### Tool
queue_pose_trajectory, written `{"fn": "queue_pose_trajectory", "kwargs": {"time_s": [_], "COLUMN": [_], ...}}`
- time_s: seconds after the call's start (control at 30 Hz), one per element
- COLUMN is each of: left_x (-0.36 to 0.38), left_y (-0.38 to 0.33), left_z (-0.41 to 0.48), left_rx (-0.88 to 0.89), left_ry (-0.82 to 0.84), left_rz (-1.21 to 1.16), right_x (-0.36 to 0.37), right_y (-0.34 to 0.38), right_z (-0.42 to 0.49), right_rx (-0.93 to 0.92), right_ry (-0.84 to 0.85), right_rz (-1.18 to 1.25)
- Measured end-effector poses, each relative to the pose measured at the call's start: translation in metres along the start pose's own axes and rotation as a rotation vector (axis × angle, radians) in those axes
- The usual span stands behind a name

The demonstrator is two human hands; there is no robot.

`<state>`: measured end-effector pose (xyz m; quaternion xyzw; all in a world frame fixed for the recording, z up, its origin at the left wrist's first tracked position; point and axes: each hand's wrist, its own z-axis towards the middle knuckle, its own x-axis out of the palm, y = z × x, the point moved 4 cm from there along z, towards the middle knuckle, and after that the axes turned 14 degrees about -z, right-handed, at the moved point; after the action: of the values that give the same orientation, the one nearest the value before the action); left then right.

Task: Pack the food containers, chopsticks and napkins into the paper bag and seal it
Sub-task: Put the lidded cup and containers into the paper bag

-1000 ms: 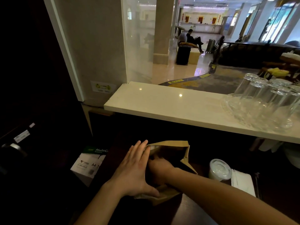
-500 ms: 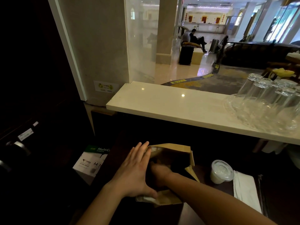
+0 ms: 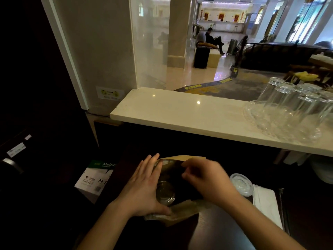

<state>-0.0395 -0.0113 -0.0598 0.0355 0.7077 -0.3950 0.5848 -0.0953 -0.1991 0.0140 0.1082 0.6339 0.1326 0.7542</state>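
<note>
A brown paper bag [image 3: 182,209] stands open on the dark lower counter. Inside it lies a round clear-lidded food container [image 3: 165,193]. My left hand [image 3: 144,186] presses flat against the bag's left side, fingers straight, thumb on its near edge. My right hand [image 3: 207,179] is above the bag's right rim, fingers curled, slightly blurred, with nothing seen in it. A second round clear-lidded container [image 3: 241,184] sits right of the bag. White napkins [image 3: 266,204] lie beside it, with dark chopsticks [image 3: 282,206] along their right edge.
A pale marble counter [image 3: 180,114] runs above the work surface. Several upturned glasses [image 3: 292,107] on a glass tray stand at its right end. A box of A4 paper [image 3: 93,179] sits low on the left. Beyond is a lobby with a seated person.
My right hand has come up out of the bag and now hovers over its right rim. The container inside the bag is now visible. My left hand stays on the bag's side.
</note>
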Motion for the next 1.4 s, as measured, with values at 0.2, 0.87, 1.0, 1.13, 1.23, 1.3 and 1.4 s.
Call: {"fn": "queue_pose_trajectory", "kwargs": {"time_s": [0.2, 0.87, 1.0, 1.13, 1.23, 1.3, 1.4], "left_x": [0.001, 0.011, 0.011, 0.011, 0.01, 0.009, 0.01], "left_y": [-0.004, -0.012, -0.013, -0.014, -0.015, -0.015, -0.018], "left_z": [0.0, 0.002, 0.004, 0.004, 0.005, 0.006, 0.008], "left_rx": [-0.015, -0.096, -0.095, -0.089, -0.081, -0.076, -0.055], "left_ry": [-0.027, -0.072, -0.08, -0.09, -0.088, -0.093, -0.092], "left_rz": [0.029, 0.091, 0.093, 0.083, 0.074, 0.07, 0.06], "right_x": [-0.022, 0.09, 0.069, 0.02, -0.026, -0.057, -0.09], "right_y": [-0.095, -0.256, -0.24, -0.198, -0.154, -0.123, -0.074], "right_z": [-0.007, -0.014, -0.015, -0.013, -0.012, -0.011, -0.013], "right_rx": [0.3, 0.553, 0.527, 0.42, 0.309, 0.226, 0.077], "right_ry": [-0.238, 0.367, 0.275, 0.141, 0.028, -0.044, -0.082], "right_rz": [0.118, -0.358, -0.321, -0.279, -0.239, -0.205, -0.144]}}
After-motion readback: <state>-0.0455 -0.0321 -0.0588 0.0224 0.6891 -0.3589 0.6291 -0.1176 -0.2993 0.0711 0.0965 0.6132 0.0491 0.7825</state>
